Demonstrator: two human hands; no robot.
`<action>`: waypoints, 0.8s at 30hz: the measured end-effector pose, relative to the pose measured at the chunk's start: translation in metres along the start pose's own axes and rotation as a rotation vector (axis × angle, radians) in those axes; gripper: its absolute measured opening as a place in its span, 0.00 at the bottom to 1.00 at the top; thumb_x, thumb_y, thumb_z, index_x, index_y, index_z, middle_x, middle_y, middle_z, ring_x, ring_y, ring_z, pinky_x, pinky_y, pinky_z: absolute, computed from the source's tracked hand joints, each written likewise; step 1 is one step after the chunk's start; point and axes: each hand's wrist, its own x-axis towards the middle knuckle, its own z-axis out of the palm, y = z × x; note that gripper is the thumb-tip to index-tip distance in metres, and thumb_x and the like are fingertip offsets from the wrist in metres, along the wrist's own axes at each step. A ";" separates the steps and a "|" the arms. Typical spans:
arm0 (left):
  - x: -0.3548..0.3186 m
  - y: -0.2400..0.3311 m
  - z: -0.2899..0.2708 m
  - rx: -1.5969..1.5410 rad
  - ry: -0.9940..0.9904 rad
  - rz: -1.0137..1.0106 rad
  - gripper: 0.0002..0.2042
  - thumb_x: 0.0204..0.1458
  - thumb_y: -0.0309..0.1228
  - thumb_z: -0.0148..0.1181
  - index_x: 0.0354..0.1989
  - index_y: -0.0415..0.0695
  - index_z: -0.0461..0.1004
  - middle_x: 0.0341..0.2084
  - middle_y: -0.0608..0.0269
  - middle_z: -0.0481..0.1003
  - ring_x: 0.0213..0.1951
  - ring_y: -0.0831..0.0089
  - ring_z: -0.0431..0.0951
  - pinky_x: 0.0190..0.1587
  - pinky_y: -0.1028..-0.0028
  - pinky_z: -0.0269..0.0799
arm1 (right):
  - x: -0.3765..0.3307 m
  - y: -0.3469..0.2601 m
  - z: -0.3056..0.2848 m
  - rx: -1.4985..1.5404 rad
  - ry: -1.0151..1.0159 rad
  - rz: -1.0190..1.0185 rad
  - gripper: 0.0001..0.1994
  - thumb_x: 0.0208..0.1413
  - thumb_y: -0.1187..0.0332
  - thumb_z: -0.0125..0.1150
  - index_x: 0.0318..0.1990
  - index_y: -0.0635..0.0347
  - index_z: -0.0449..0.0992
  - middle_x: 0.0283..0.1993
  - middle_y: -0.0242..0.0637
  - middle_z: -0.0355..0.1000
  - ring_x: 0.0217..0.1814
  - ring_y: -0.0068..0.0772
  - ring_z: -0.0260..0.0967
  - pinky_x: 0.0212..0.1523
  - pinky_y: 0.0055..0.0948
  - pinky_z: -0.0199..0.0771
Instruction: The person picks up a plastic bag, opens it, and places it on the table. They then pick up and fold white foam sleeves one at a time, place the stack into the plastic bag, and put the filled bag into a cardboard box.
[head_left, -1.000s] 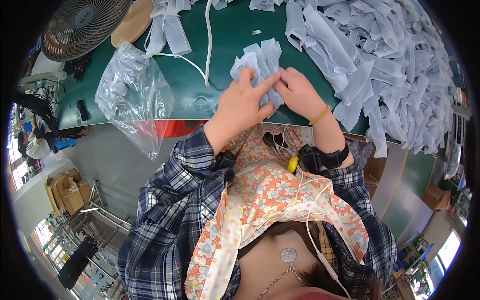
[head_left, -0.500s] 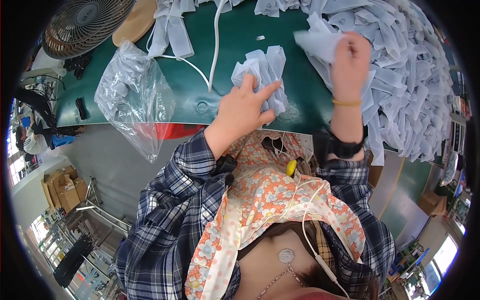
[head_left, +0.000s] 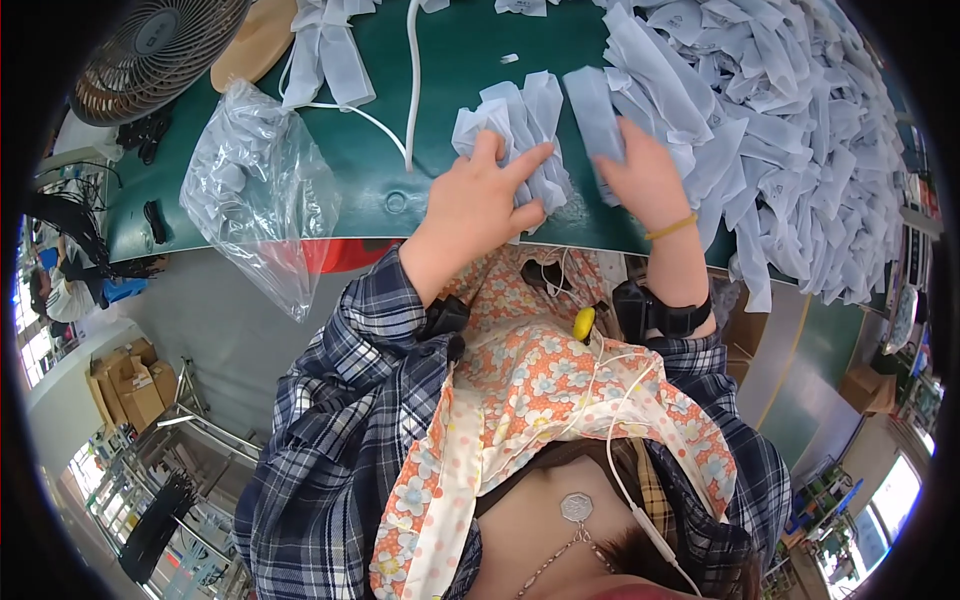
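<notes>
Has a clear plastic bag [head_left: 245, 170] at left, draped over the front edge of a smooth green tabletop [head_left: 365, 160]. Rests left hand [head_left: 475, 198], fingers splayed and unclenched, on a fanned stack of thin translucent bluish-white strips [head_left: 541, 103]. Pinches, just right of that stack, a single matching strip [head_left: 590, 105] in right hand [head_left: 648, 180]. Has a loose heap of similar strips [head_left: 800, 170] at far right.
</notes>
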 end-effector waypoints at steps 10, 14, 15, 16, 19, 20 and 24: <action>-0.023 -0.006 -0.001 -0.487 0.175 -0.198 0.21 0.47 0.32 0.56 0.52 0.49 0.65 0.38 0.55 0.63 0.34 0.63 0.73 0.37 0.70 0.71 | -0.002 -0.025 0.024 0.217 -0.109 0.014 0.30 0.41 0.58 0.63 0.50 0.69 0.67 0.47 0.57 0.65 0.49 0.52 0.64 0.49 0.34 0.65; -0.041 -0.028 0.006 -1.148 0.116 -0.499 0.18 0.49 0.27 0.54 0.50 0.42 0.65 0.41 0.54 0.65 0.39 0.66 0.72 0.41 0.72 0.70 | -0.021 -0.059 0.018 0.219 -0.109 0.006 0.37 0.38 0.54 0.64 0.56 0.67 0.61 0.49 0.58 0.62 0.51 0.49 0.62 0.49 0.38 0.64; -0.040 -0.033 0.006 -1.368 0.035 -0.604 0.17 0.49 0.25 0.54 0.49 0.41 0.65 0.43 0.54 0.65 0.40 0.67 0.72 0.42 0.73 0.70 | -0.025 -0.069 0.022 0.037 -0.078 -0.042 0.40 0.36 0.53 0.65 0.57 0.66 0.59 0.50 0.58 0.61 0.53 0.49 0.61 0.50 0.40 0.63; -0.039 -0.037 0.006 -1.364 0.032 -0.604 0.17 0.49 0.25 0.54 0.49 0.41 0.65 0.43 0.54 0.65 0.40 0.67 0.72 0.42 0.73 0.70 | -0.028 -0.078 0.025 -0.146 -0.045 -0.089 0.43 0.34 0.52 0.66 0.59 0.66 0.57 0.52 0.58 0.60 0.54 0.49 0.60 0.50 0.42 0.63; -0.031 -0.041 -0.005 -0.869 -0.163 -0.305 0.20 0.44 0.25 0.57 0.49 0.43 0.65 0.46 0.54 0.65 0.44 0.63 0.71 0.45 0.71 0.69 | -0.020 -0.077 0.020 -0.290 -0.100 -0.176 0.47 0.30 0.52 0.67 0.60 0.63 0.55 0.55 0.57 0.57 0.57 0.49 0.57 0.51 0.46 0.61; -0.029 -0.038 -0.007 -0.867 -0.162 -0.306 0.20 0.44 0.25 0.57 0.49 0.43 0.65 0.46 0.54 0.65 0.44 0.63 0.71 0.45 0.71 0.69 | -0.015 -0.071 0.016 -0.255 -0.187 -0.210 0.48 0.28 0.52 0.68 0.61 0.61 0.55 0.56 0.56 0.56 0.58 0.49 0.56 0.52 0.47 0.60; -0.006 -0.015 -0.024 0.020 -0.004 0.222 0.27 0.37 0.25 0.61 0.51 0.44 0.64 0.50 0.55 0.63 0.49 0.56 0.67 0.50 0.64 0.67 | -0.003 -0.037 0.006 -0.151 -0.281 -0.487 0.47 0.26 0.55 0.68 0.61 0.54 0.56 0.58 0.53 0.55 0.59 0.50 0.54 0.53 0.47 0.58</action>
